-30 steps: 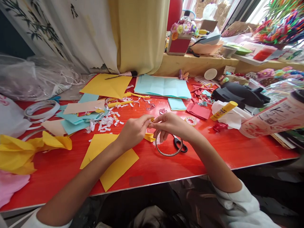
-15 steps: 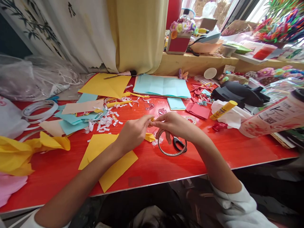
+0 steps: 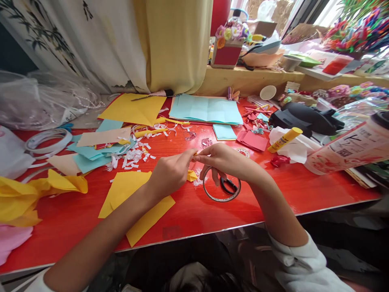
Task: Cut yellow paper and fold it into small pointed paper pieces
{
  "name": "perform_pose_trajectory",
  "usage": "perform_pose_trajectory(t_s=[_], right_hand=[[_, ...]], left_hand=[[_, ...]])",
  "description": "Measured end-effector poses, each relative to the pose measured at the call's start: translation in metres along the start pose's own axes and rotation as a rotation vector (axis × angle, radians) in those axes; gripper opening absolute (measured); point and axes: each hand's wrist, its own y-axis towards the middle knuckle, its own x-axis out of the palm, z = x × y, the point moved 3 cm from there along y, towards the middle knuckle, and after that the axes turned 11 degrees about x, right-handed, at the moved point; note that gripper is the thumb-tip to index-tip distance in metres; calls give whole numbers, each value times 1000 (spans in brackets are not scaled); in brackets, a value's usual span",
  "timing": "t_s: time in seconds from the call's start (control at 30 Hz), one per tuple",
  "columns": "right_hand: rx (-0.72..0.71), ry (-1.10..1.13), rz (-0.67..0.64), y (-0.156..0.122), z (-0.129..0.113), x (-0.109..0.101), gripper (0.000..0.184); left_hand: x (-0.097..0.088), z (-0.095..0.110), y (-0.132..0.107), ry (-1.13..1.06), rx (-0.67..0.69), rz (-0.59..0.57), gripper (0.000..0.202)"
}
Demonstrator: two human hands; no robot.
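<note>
My left hand [image 3: 170, 172] is closed in a pinch on a tiny bit of yellow paper [image 3: 195, 153], mostly hidden by the fingertips. Against it, my right hand [image 3: 223, 160] pinches with thumb and forefinger at the same spot. A roll of tape [image 3: 221, 199], thin as a ring, hangs around the lower fingers of my right hand. Beneath the hands, a folded yellow paper piece [image 3: 191, 176] shows beside the left fingers. Black-handled scissors [image 3: 228, 186] lie on the table, seen through the ring. Yellow paper sheets [image 3: 136, 215] rest under my left forearm.
The red table [image 3: 206, 221] carries white paper scraps [image 3: 133, 156], light blue sheets [image 3: 209, 109], red paper squares [image 3: 252, 140] and a yellow glue stick [image 3: 285, 140]. Tape rolls [image 3: 48, 142] lie at left. A large cup [image 3: 349, 142] leans at right.
The hands stay together at nearly the same spot, with only slight finger movement. The tape ring has shifted a little, and the whole view has moved slightly.
</note>
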Motion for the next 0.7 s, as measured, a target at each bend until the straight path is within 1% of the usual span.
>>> perform_pose_trajectory(t_s=[0.13, 0.23, 0.37, 0.43, 0.5, 0.53, 0.63, 0.7], right_hand=[[26, 30, -21, 1, 3, 1, 35], [47, 35, -25, 2, 4, 2, 32], [106, 9, 1, 3, 6, 2, 33], [110, -4, 8, 4, 7, 1, 36], [88, -10, 27, 4, 8, -1, 40], [78, -8, 47, 3, 8, -2, 41], [51, 32, 151, 2, 7, -7, 40], [14, 67, 172, 1, 5, -9, 38]], left_hand=[[0, 2, 0, 59, 67, 25, 31], [-1, 4, 1, 100, 101, 13, 33], [-2, 4, 1, 131, 86, -8, 35], [-4, 4, 2, 129, 60, -7, 34], [-7, 1, 3, 74, -15, -4, 32], [-9, -1, 5, 18, -81, 0, 30], [-15, -10, 7, -234, -348, 11, 29], [-18, -16, 8, -405, -498, 16, 31]])
